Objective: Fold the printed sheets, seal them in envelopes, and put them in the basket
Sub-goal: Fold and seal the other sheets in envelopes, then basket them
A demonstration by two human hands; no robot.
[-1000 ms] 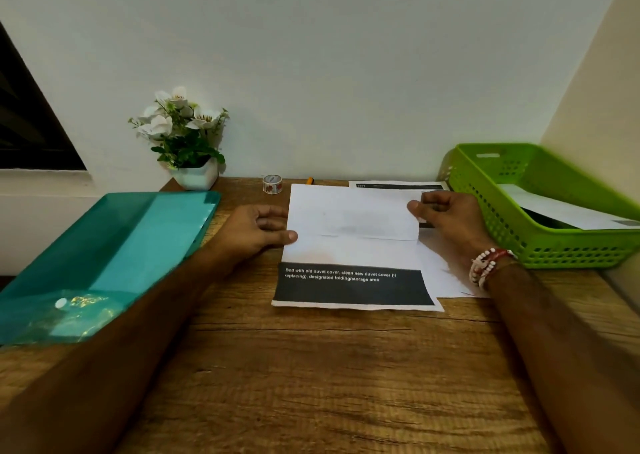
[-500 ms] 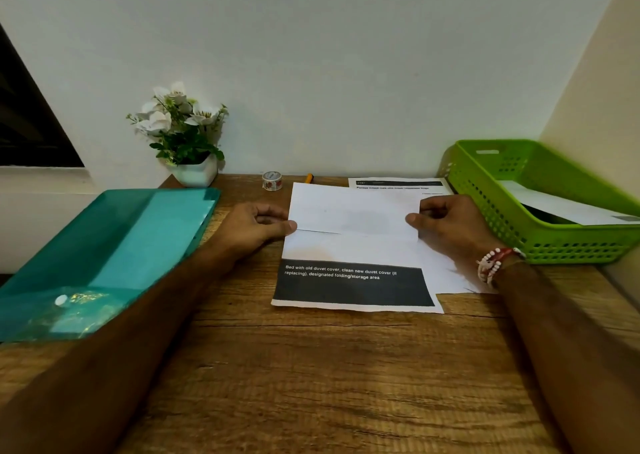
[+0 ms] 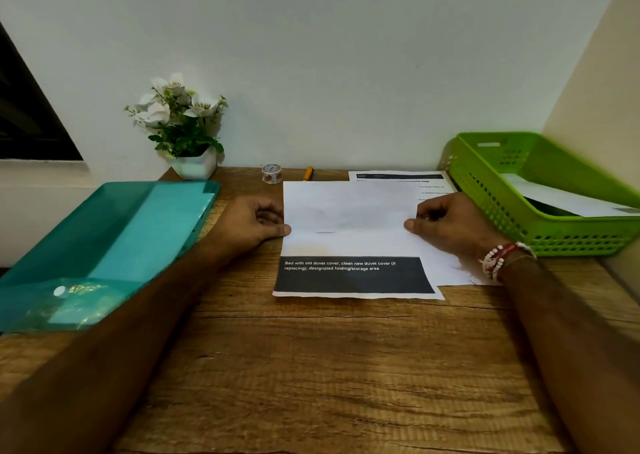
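A printed sheet (image 3: 349, 211) lies in the middle of the wooden table, its top part folded down over itself and a black text band showing at its near end. My left hand (image 3: 252, 223) pinches the flap's lower left corner, thumb on the paper's edge and fingers curled. My right hand (image 3: 450, 221) pinches the flap's lower right corner the same way. A green basket (image 3: 571, 242) stands at the right with a white envelope (image 3: 568, 197) lying in it.
Another printed sheet (image 3: 398, 176) lies under and behind the folded one. A tape roll (image 3: 272, 173) and an orange pen (image 3: 308, 173) sit by the wall. A teal plastic folder (image 3: 104, 246) covers the left side, and a potted plant (image 3: 183, 131) stands behind it.
My right hand has brought the flap's right corner down toward me, and the flap now lies flatter on the sheet. My left hand has barely moved.
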